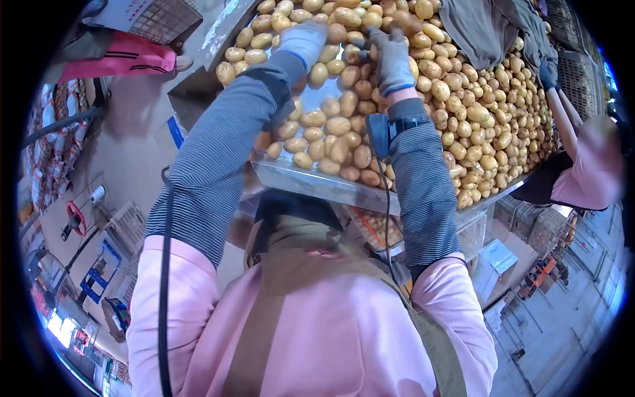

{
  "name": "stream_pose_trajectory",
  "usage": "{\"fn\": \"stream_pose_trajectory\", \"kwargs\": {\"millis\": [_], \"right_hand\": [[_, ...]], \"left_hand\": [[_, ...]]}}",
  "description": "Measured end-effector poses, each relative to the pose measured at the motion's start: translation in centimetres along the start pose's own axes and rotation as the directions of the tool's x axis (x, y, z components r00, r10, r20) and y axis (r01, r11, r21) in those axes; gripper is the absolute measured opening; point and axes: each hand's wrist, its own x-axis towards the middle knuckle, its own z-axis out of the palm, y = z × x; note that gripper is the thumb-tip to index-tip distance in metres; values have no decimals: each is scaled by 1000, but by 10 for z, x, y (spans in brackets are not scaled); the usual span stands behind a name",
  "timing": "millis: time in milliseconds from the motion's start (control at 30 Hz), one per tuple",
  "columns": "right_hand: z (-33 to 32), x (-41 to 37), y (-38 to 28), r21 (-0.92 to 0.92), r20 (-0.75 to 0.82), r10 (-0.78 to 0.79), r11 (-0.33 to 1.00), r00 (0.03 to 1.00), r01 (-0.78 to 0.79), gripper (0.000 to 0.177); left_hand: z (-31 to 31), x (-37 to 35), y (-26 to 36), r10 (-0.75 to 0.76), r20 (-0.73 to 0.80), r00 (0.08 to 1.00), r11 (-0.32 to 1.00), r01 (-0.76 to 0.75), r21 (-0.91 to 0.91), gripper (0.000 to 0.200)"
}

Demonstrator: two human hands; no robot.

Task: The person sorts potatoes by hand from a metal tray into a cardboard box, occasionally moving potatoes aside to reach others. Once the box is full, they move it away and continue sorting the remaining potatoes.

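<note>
Many yellow-brown potatoes [338,126] lie on a metal sorting table [324,182], loosely spread in front of me and heaped on the right. My left hand [304,43], in a pale grey glove, reaches down onto the potatoes at the far side; its fingertips are hidden. Beside it, my right hand [392,61], in a darker grey glove, lies over the potatoes with its fingers apart. No potato is clearly gripped in it. A dark device with a cable [379,135] is strapped at my right wrist.
Grey cloth [473,30] lies over the heap at upper right. Another person [585,172] stands at the right side, a gloved hand near the potatoes. Someone's pink-clad leg [119,56] shows at upper left. Crates [579,79] are stacked at the right edge.
</note>
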Motion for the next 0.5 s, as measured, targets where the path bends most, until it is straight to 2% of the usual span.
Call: {"fn": "stream_pose_trajectory", "kwargs": {"millis": [33,67,100,133,167,200,233,267,300,333,367,400,433,500], "right_hand": [[7,-11,-14,142,-75,-42,989,996,52,56],[2,-17,-20,157,-48,-42,986,998,49,58],[-18,-23,-13,-333,152,-307,879,940,341,58],[-28,-38,3,-379,235,-262,862,936,337,53],[-38,-52,18,-423,316,-215,840,924,340,49],[-25,-90,14,-359,299,-147,898,943,254,40],[-11,-128,8,-292,280,-78,942,957,162,33],[-2,-152,-1,-297,267,-74,942,961,156,29],[7,-175,-10,-302,255,-71,941,964,149,26],[6,-187,-2,-104,232,64,994,971,-41,25],[3,-199,6,103,233,205,967,951,-233,24],[-1,-207,15,-39,239,90,996,967,-83,25],[-6,-209,23,-181,265,-31,980,964,82,26],[-8,-217,3,-128,265,94,990,960,-62,29]], "left_hand": [[-10,-6,1,-24,-21,999,995,22,-98,28],[-19,-15,3,-51,-40,998,980,42,-196,29],[-23,-31,7,-140,-163,977,882,48,-468,34],[-22,-47,14,-208,-224,952,859,68,-507,37],[-27,-67,30,-274,-181,945,818,130,-561,40],[-43,-89,52,-220,-139,966,707,59,-705,38],[-38,-101,62,68,-305,950,775,-243,-584,35],[-50,-103,76,176,-351,920,772,-350,-530,33],[-55,-91,73,105,-261,960,849,-223,-479,32],[-54,-74,67,24,-172,985,906,-94,-413,31],[-45,-52,46,12,-215,976,944,-83,-321,32],[-32,-26,19,7,-263,965,972,-68,-225,33],[-21,-1,4,64,-188,980,997,-73,-41,38],[-1,44,-16,78,-49,996,991,-73,110,45]]}}
